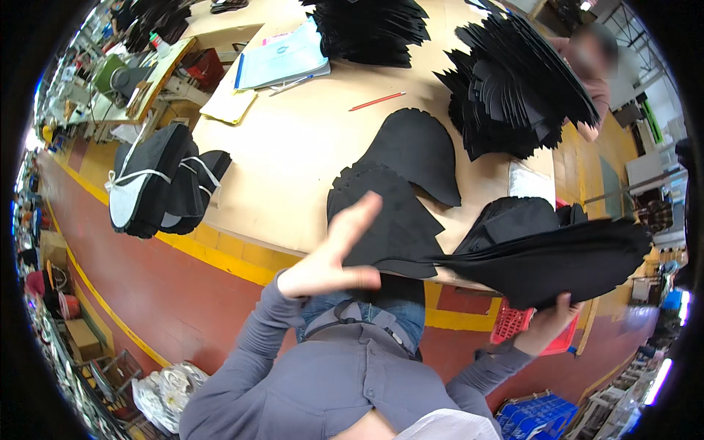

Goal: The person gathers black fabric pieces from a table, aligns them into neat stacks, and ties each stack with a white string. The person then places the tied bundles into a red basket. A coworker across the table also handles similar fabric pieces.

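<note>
My left hand (328,262) is raised over the near edge of the table, thumb and fingers spread, with nothing in it. Just beyond it lie flat black cut pieces (389,209) with notched edges. One rounded black piece (418,150) lies partly under them. On the right, my right hand (550,323) grips the underside of a fanned stack of thin black cut pieces (561,260), which overhangs the table edge. Some of its fingers are hidden behind the stack. Behind this stack sits another black pile (513,220).
Tall black stacks (370,33) (513,88) stand at the far side. A red pencil (378,101), light-blue folder (282,59) and yellow papers (229,107) lie on the table (293,147). Tied black bundles (165,180) hang over its left edge. A red basket (511,323) stands below right; another person (594,66) is beyond.
</note>
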